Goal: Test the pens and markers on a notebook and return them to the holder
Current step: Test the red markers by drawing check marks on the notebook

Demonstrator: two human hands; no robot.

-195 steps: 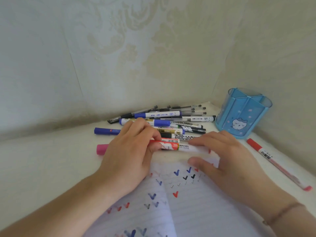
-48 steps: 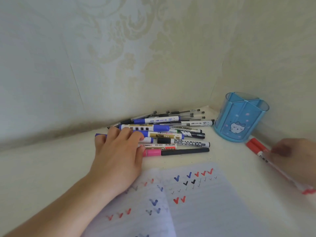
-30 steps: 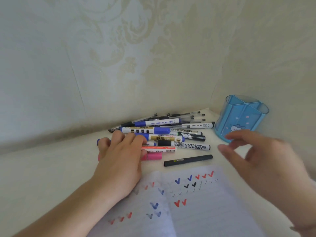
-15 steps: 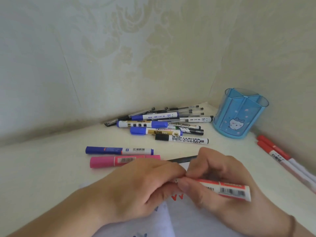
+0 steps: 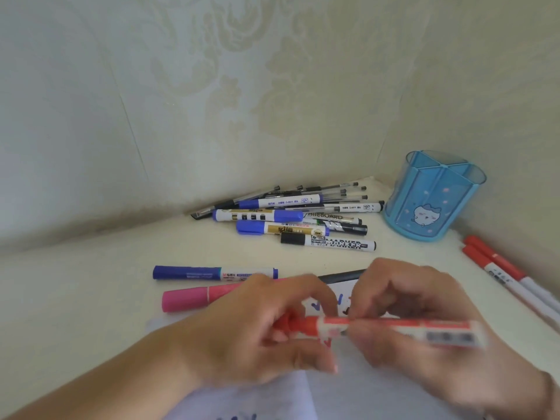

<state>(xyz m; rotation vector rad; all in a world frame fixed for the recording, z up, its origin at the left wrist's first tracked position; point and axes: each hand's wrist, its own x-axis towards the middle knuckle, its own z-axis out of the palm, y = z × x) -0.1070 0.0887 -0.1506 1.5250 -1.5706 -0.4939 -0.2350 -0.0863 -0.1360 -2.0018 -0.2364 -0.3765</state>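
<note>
Red marker is held across between both hands over the notebook, long axis left-right. Cap end is gripped by left hand, barrel pinched by right hand. Holder lies beyond, nearer the right hand.

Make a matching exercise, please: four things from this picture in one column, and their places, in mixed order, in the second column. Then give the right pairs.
Things:
1. red marker
2. pink marker
3. blue holder
4. two red-capped pens

Places:
A. in the corner, upright
B. lying at the far right, past the holder
C. held by both hands over the notebook
D. lying flat, just nearer than the blue marker

Pairs: 1-C, 2-D, 3-A, 4-B
</note>
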